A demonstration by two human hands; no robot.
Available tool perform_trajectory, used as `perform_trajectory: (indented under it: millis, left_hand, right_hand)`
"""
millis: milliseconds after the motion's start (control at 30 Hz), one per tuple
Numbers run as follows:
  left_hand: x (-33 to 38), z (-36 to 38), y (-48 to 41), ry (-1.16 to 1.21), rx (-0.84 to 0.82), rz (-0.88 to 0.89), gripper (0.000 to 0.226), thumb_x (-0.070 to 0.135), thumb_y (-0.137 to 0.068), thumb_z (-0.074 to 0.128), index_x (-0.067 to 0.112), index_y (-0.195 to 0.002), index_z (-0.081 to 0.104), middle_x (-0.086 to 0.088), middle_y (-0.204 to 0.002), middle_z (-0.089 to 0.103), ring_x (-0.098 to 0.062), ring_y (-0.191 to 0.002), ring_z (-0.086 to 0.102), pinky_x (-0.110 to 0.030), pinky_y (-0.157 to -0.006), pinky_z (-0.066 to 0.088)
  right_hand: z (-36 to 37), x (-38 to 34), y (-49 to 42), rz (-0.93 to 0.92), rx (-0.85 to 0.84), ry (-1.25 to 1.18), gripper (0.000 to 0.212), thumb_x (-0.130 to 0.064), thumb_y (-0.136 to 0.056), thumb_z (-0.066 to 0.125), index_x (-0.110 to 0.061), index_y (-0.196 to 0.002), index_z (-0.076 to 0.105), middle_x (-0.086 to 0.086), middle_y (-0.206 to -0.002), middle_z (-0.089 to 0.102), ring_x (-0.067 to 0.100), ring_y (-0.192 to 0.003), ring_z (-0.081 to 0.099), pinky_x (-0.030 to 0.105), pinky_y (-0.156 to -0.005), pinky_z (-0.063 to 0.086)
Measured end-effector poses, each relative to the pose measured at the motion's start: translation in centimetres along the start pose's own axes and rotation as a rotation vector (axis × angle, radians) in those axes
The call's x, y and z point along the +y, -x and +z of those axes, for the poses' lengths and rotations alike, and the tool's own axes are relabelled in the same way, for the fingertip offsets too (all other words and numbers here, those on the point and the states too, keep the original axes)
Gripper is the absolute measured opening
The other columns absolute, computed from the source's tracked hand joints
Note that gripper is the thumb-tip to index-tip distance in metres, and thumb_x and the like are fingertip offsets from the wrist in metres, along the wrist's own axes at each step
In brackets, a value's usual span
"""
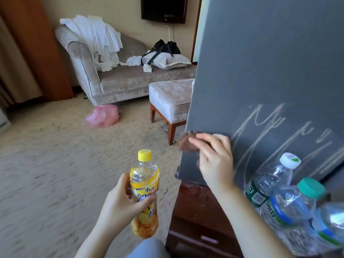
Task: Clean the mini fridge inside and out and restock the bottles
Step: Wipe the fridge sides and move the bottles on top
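The mini fridge door (260,71) is showing slate grey with pale scribbled streaks. The cloth (186,145) is looking brown. The yellow-capped bottle (144,192) is glowing yellow and orange; the clear bottles (264,185) are wearing white and teal caps.

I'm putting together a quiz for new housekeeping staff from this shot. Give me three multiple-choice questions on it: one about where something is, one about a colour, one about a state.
1. Where does the pink bag lie?
A) on the sofa
B) on the carpet
C) on the footstool

2. What colour is the cap of the bottle in the left hand?
A) yellow
B) red
C) black

3. What is the right hand doing?
A) hanging empty
B) holding a brown cloth against the grey fridge
C) twisting a bottle cap

Key:
1 B, it rests on the floor, on no furniture.
2 A, the cap matches the yellow label.
3 B, its fingers hold the cloth at the panel's edge.
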State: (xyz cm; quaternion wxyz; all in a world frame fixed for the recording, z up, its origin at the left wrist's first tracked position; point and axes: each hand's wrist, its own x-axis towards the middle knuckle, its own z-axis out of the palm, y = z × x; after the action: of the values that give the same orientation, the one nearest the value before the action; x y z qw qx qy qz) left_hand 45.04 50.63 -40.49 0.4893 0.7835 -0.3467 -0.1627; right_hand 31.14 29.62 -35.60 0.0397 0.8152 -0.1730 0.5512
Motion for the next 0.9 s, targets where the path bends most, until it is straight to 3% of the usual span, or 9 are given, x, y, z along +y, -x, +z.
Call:
perform_trajectory:
  millis: [67,133,267,333,500,633,700,800,900]
  left_hand:
    - [-0.3,0.0,-0.3,-0.030,0.014,0.013,0.048,0.034,-0.059,0.088,0.029,-0.091,0.052,0.023,-0.079,0.065,-0.002,-0.071,0.060,-0.023,-0.066,0.050]
    - [-0.9,0.1,-0.5,-0.022,0.025,-0.002,0.050,0.033,-0.058,0.089,0.031,-0.092,0.052,0.025,-0.082,0.065,-0.002,-0.075,0.060,-0.022,-0.067,0.050]
    - [-1.8,0.3,-0.6,0.024,0.045,-0.051,0.051,0.031,-0.059,0.089,0.032,-0.095,0.053,0.024,-0.087,0.066,-0.001,-0.078,0.062,-0.023,-0.068,0.050]
    - [-2.1,0.3,-0.6,0.034,0.044,-0.056,0.052,0.032,-0.058,0.090,0.032,-0.096,0.053,0.023,-0.088,0.067,-0.002,-0.079,0.063,-0.025,-0.070,0.052]
    - [-2.5,-0.2,-0.4,0.041,0.058,-0.065,0.054,0.033,-0.058,0.090,0.031,-0.097,0.054,0.014,-0.087,0.069,-0.003,-0.079,0.063,-0.029,-0.073,0.055]
    - [-2.6,-0.1,-0.1,0.054,0.055,-0.069,0.054,0.033,-0.057,0.090,0.032,-0.096,0.053,0.010,-0.087,0.070,-0.005,-0.078,0.063,-0.033,-0.072,0.056]
    - [-2.3,0.4,0.0,0.053,0.038,-0.070,0.054,0.034,-0.057,0.090,0.034,-0.095,0.052,0.009,-0.087,0.069,-0.007,-0.078,0.064,-0.033,-0.072,0.056]
    - [-1.7,1.1,0.1,0.050,-0.001,-0.056,0.055,0.036,-0.055,0.090,0.034,-0.093,0.051,0.010,-0.086,0.069,-0.009,-0.080,0.065,-0.034,-0.075,0.056]
    - [-1.1,1.5,0.3,0.075,-0.033,-0.038,0.060,0.048,-0.048,0.089,0.033,-0.094,0.052,0.017,-0.087,0.069,-0.006,-0.080,0.065,-0.031,-0.073,0.055]
  right_hand:
    - [-1.1,-0.1,-2.4,0.062,0.128,-0.016,0.029,0.005,-0.088,0.055,-0.010,-0.102,0.076,0.010,-0.106,0.066,0.026,-0.095,0.050,0.029,-0.092,0.043]
    - [-0.7,-0.6,-1.8,0.109,0.112,-0.016,0.031,0.004,-0.088,0.054,-0.012,-0.102,0.076,0.012,-0.103,0.064,0.026,-0.095,0.052,0.029,-0.089,0.046]
    - [2.3,-1.4,5.1,0.098,-0.218,0.048,0.033,-0.002,-0.081,0.053,-0.020,-0.096,0.077,0.003,-0.092,0.063,0.027,-0.084,0.057,0.035,-0.065,0.053]
    - [3.6,-1.1,8.6,0.158,-0.404,0.069,0.037,0.003,-0.071,0.064,-0.023,-0.093,0.077,-0.001,-0.091,0.061,0.025,-0.082,0.057,0.031,-0.057,0.052]
    - [3.5,-1.0,12.4,0.370,-0.607,0.144,0.047,0.008,-0.063,0.073,-0.025,-0.097,0.077,-0.005,-0.095,0.060,0.024,-0.084,0.056,0.032,-0.060,0.053]
    - [0.1,0.4,11.1,0.596,-0.422,0.189,0.042,0.013,-0.070,0.065,-0.021,-0.092,0.078,-0.003,-0.094,0.061,0.026,-0.087,0.052,0.040,-0.071,0.054]
    - [-1.1,0.3,8.6,0.520,-0.228,0.147,0.042,0.016,-0.070,0.065,-0.018,-0.092,0.078,0.001,-0.093,0.062,0.027,-0.086,0.054,0.037,-0.077,0.053]
    - [-2.3,-0.1,2.2,0.340,0.115,0.061,0.034,0.011,-0.077,0.058,-0.012,-0.094,0.077,0.008,-0.097,0.065,0.024,-0.091,0.055,0.021,-0.088,0.043]
    - [-3.6,0.6,-2.2,0.305,0.306,0.024,0.036,0.009,-0.077,0.054,-0.012,-0.094,0.077,0.010,-0.097,0.066,0.021,-0.094,0.057,0.020,-0.091,0.043]
